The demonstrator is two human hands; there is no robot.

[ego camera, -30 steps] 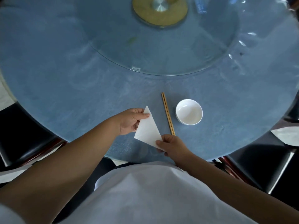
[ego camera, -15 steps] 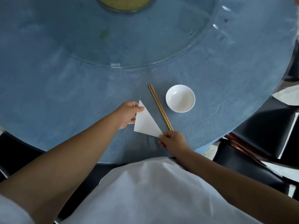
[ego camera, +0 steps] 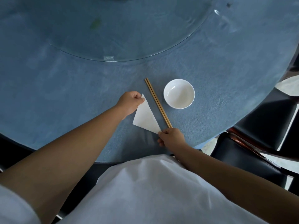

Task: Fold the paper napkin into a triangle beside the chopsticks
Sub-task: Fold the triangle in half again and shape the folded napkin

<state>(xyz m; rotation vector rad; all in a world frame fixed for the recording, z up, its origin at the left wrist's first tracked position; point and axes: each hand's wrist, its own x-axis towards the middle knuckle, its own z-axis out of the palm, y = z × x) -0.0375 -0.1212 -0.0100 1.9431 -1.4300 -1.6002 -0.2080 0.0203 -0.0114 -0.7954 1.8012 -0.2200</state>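
Pinching the far tip of the white paper napkin folded into a triangle [ego camera: 146, 118], the left hand [ego camera: 130, 103] has its fingers curled in, thumb and forefinger closed on the paper. The right hand [ego camera: 172, 137] is likewise curled and nips the napkin's near corner between thumb and fingertip. The napkin lies flat on the round blue-clothed table [ego camera: 64, 94], just left of the pair of light wooden chopsticks [ego camera: 157, 102], its long edge running alongside them without touching. A small white round bowl [ego camera: 179, 93] sits right of the chopsticks. Their near ends vanish behind the right hand. The clear glass turntable [ego camera: 129, 29], beyond the chopsticks, is cut off by the top edge.
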